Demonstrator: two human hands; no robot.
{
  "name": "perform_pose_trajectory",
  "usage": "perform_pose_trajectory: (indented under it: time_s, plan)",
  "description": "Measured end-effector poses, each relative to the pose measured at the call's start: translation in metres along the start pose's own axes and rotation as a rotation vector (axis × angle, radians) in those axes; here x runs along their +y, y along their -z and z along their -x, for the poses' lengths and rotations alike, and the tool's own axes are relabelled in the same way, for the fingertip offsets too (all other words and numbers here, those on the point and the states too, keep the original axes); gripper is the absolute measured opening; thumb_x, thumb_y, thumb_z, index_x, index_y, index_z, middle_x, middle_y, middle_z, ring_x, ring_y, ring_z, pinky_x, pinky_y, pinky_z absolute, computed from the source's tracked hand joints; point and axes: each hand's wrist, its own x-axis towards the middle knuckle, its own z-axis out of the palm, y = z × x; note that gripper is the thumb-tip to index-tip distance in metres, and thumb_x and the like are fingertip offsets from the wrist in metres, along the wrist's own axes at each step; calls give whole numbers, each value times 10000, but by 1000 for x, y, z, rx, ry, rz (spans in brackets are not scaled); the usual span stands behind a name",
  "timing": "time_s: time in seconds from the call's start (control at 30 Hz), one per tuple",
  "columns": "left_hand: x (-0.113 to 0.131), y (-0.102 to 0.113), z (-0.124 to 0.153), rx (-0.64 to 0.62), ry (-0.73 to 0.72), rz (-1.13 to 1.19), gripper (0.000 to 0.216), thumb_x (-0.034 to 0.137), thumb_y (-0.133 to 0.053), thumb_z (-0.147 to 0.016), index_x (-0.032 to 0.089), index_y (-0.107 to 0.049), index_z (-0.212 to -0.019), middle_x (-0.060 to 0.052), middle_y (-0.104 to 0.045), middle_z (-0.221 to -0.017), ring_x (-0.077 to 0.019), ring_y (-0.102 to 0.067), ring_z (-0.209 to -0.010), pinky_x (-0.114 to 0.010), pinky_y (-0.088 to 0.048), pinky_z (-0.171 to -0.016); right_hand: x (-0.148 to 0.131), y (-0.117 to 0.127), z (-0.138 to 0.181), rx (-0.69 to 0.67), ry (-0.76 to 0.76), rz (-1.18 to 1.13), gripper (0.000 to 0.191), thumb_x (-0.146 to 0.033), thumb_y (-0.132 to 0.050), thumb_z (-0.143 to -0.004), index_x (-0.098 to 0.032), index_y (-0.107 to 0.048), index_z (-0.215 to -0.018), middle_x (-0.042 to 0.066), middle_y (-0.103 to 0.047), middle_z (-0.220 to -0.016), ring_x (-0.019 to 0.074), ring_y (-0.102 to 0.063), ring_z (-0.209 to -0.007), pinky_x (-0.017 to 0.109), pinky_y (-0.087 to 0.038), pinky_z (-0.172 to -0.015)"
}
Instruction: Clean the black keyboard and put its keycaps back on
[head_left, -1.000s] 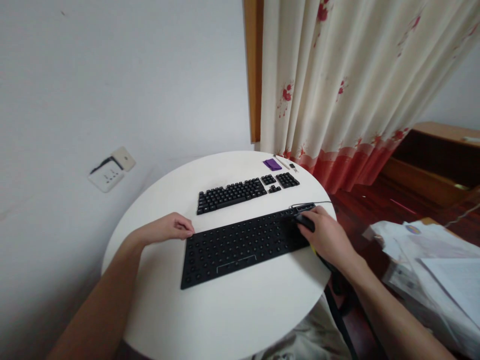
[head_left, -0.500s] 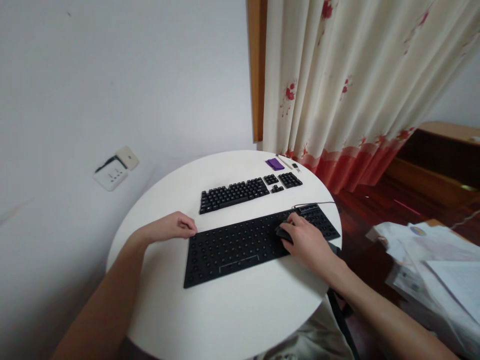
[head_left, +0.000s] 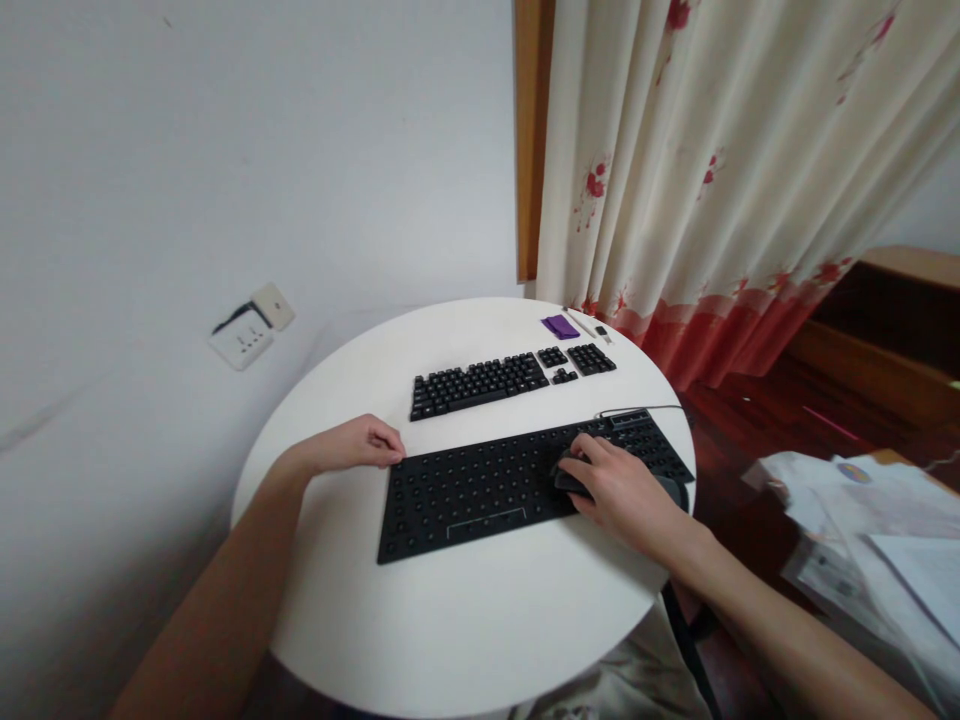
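Note:
A black keyboard base (head_left: 480, 485) with its keycaps off lies on the round white table (head_left: 450, 620). My left hand (head_left: 360, 443) rests curled at the base's left end, fingertips touching its edge. My right hand (head_left: 619, 485) lies over the right part of the base, closed on a small black object (head_left: 570, 481) that I cannot name. Behind the base the removed keycaps (head_left: 480, 384) sit laid out in keyboard order, with two small groups (head_left: 579, 361) at their right.
A purple cloth (head_left: 560, 326) and a thin white tool (head_left: 592, 328) lie at the table's far edge. A floral curtain (head_left: 720, 170) hangs behind. A wall socket (head_left: 247, 335) is at left. Papers (head_left: 862, 500) pile at right over a dark wooden floor.
My right hand moved left along the keyboard base from its right end, carrying the black object. The left hand stayed put. The view shifted slightly left.

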Motion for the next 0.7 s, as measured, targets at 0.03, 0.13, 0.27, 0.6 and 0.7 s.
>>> perform_pose_trajectory:
  time_s: [0.03, 0.13, 0.27, 0.6, 0.7]
  plan:
    - [0, 0, 0, 3, 0, 3, 374, 515, -675, -800, 152, -763, -798, -36, -673, -722, -158, -565, -694, -226, -421, -653, 1, 1, 0, -2, 10, -11, 265, -170, -687, -822, -207, -719, -1082, 96, -620, -1097, 254, -618, -973, 402, -532, -842]
    - [0, -1, 0, 10, 10, 1, 356, 498, -681, -795, 152, -765, -790, -32, -669, -708, -153, -557, -683, -223, -412, -642, 0, 4, 1, 40, -22, -33, 274, -172, -677, -834, -210, -713, -1102, 93, -620, -1116, 250, -617, -987, 401, -531, -865]
    - [-1, -1, -1, 9, 14, -14, 330, 472, -677, -803, 154, -764, -786, -30, -664, -705, -153, -556, -686, -226, -409, -647, -13, 2, 2, 16, 53, -87, 289, -191, -675, -849, -213, -701, -1136, 86, -621, -1141, 242, -614, -1001, 391, -529, -869]
    - [0, -1, -1, 6, 12, -8, 328, 473, -683, -799, 155, -763, -790, -32, -667, -713, -158, -560, -692, -226, -413, -649, -12, -1, 5, 65, -232, -18, 231, -214, -650, -865, -200, -705, -1089, 94, -607, -1074, 252, -614, -940, 389, -519, -836]
    - [-1, 0, -1, 5, 4, -17, 335, 477, -680, -802, 153, -762, -780, -30, -662, -707, -154, -550, -690, -224, -413, -650, -31, -6, 4, 14, -84, -119, 240, -214, -655, -863, -202, -700, -1098, 77, -609, -1071, 239, -610, -966, 374, -517, -864]
